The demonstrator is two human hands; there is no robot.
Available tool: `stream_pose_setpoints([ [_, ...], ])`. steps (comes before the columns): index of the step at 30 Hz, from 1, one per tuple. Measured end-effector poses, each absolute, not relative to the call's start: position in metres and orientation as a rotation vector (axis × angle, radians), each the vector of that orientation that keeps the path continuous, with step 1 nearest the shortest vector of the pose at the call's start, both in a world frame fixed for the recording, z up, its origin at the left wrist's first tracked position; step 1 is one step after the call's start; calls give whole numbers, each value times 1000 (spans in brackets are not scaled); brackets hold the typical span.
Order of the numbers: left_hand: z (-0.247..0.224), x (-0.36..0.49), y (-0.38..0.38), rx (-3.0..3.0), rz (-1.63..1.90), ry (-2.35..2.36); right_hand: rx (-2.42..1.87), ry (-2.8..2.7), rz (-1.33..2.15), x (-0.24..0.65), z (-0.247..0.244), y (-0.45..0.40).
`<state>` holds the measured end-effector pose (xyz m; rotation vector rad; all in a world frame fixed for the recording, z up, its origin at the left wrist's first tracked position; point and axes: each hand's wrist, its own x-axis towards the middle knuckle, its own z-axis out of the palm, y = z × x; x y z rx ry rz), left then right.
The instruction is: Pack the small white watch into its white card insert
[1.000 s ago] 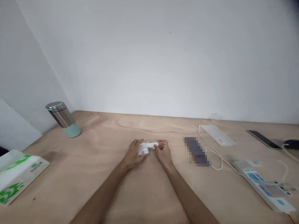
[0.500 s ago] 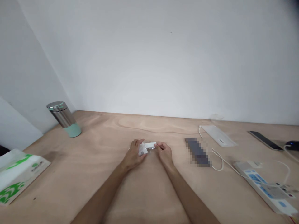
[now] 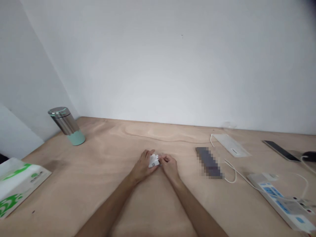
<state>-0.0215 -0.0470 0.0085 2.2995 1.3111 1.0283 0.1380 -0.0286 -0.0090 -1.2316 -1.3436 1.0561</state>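
Note:
Between my two hands lies a small white item (image 3: 153,161) in a clear plastic wrapper, just above the wooden tabletop or resting on it; I cannot tell which. My left hand (image 3: 143,165) grips its left side, thumb below and fingers above. At the other end my right hand (image 3: 170,166) is closed in a pinch, its fingertips at the wrapper's right edge. The item's exact kind does not show, and part of it is hidden behind my left fingers.
At the left stand a steel and mint-green tumbler (image 3: 67,126) and a white-green packet (image 3: 24,184). Rightward lie a blurred-out phone (image 3: 209,163), a clear pouch (image 3: 230,144), a dark slim device (image 3: 281,150), a white cable (image 3: 243,176) and a power strip (image 3: 278,199).
My right hand has moved slightly left and down, closer to my left hand. The white item now shows as a shorter, more bunched shape between them.

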Motion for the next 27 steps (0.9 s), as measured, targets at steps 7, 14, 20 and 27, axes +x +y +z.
stream_pose_setpoints([
  [7, 5, -21, -44, 2274, 1031, 1315, -1276, -1434, 1023, 140, 2, -32],
  [14, 3, -22, -42, 2245, 1057, 1342, -1253, -1652, 882, 139, -3, -31],
  [20, 6, -22, -43, 2325, 1005, 1421, -1201, -1558, 786, 137, -8, -30],
  [27, 3, -22, -41, 2529, 899, 1485, -1281, -1180, 1063, 139, -12, -24],
])
